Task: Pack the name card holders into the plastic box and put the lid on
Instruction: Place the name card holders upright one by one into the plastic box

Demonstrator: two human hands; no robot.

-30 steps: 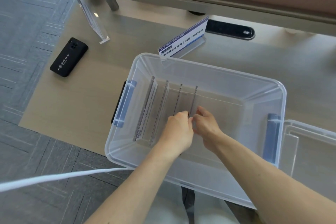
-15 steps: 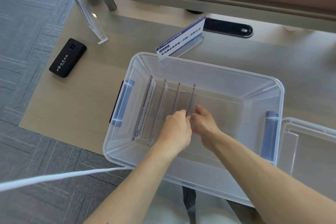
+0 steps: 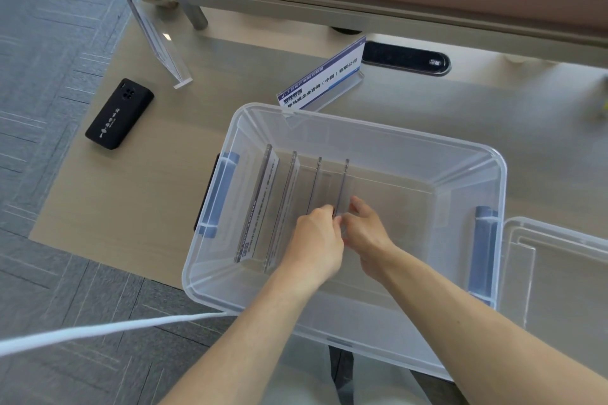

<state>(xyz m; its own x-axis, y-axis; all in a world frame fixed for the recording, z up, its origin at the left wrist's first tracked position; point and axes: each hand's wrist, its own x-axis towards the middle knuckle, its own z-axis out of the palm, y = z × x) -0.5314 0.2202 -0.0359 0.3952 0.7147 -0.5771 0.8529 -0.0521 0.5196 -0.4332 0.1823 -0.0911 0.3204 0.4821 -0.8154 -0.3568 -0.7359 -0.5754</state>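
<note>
In the head view, the fourth clear acrylic name card holder (image 3: 343, 184) is pinched by the left hand (image 3: 316, 240) and right hand (image 3: 365, 233), upright inside the transparent plastic box (image 3: 394, 131). Nothing is shifted since a second ago, so placement is judged unfinished. Beyond the grip, a blue-and-white labelled holder (image 3: 320, 84) is left unpacked.

I'm looking at a pale wood-grain desk (image 3: 131, 181). A black rectangular phone (image 3: 120, 113) lies back-up near its left edge. A clear acrylic name card holder (image 3: 158, 39) stands toward the back left corner. A second acrylic holder with a blue-and-white card (image 3: 320, 82) stands mid-desk. Just in front of it, a transparent plastic box with blue handles (image 3: 362, 131) overhangs the front edge. A clear plastic lid (image 3: 559, 260) lies just beside it on the right. A black oval cable port (image 3: 404, 57) is set near the back edge.
</note>
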